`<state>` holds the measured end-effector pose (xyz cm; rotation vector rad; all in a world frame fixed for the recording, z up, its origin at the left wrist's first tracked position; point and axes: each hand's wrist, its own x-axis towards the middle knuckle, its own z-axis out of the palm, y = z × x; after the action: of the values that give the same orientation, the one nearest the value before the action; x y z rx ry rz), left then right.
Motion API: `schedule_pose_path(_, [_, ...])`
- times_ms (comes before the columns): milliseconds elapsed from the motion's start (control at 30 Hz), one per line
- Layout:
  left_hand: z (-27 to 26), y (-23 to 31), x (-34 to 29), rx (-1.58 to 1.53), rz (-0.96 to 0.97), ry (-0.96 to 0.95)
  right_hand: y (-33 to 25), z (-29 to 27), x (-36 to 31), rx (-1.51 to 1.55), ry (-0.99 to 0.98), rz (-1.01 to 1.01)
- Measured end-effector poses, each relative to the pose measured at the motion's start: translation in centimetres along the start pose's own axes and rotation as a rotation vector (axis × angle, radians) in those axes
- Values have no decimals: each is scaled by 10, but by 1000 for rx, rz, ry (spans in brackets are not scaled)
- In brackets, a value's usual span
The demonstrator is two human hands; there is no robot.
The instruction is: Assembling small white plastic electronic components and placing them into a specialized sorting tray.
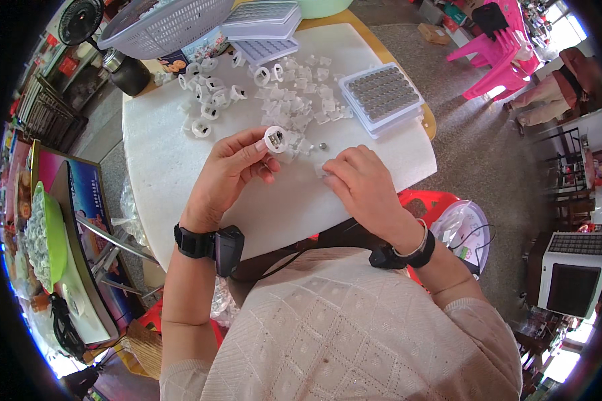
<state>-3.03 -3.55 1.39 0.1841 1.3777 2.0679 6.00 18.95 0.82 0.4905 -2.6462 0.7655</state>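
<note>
Between thumb and fingers, my left hand [231, 164] grips a round white plastic housing [275, 139] with a dark, metallic-looking inside turned upward. My right hand [362, 182] is closed low over the white table top, its fingertips at a small clear plastic piece [320, 172]. A small silver disc, like a button cell [323, 146], lies between the two hands. Beyond them spreads a loose pile of clear plastic pieces [294, 100]. More round white housings [211, 110] lie in a cluster to its left.
A tray of small round silver cells [381, 92] stands at the right of the table [160, 180]. At the back are stacked trays [261, 23], a grey basket [170, 30] and a dark bottle [126, 73]. A red stool [425, 200] and a lilac tub [475, 230] are at the right.
</note>
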Motion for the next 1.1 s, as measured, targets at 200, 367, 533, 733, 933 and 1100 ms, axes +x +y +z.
schedule_pose_path(200, [0, -1, -1, 22, 10, 13, 6, 6, 1, -58, 50, -56])
schedule_pose_path(367, [2, -2, -1, 25, -4, -42, -16, -10, 17, 310, 187, 91])
schedule_pose_path(533, [5, 2, -3, 9, -22, -94, -30, -2, 35, 377, 274, 19])
schedule_pose_path(733, [6, 2, -4, 44, -5, -134, -33, 6, 42, 290, 283, -38])
schedule_pose_path(933, [6, 2, -3, 73, 1, -150, -33, 8, 42, 273, 291, -53])
schedule_pose_path(1100, [6, 3, -3, 68, 0, -160, -35, 9, 41, 378, 315, 7])
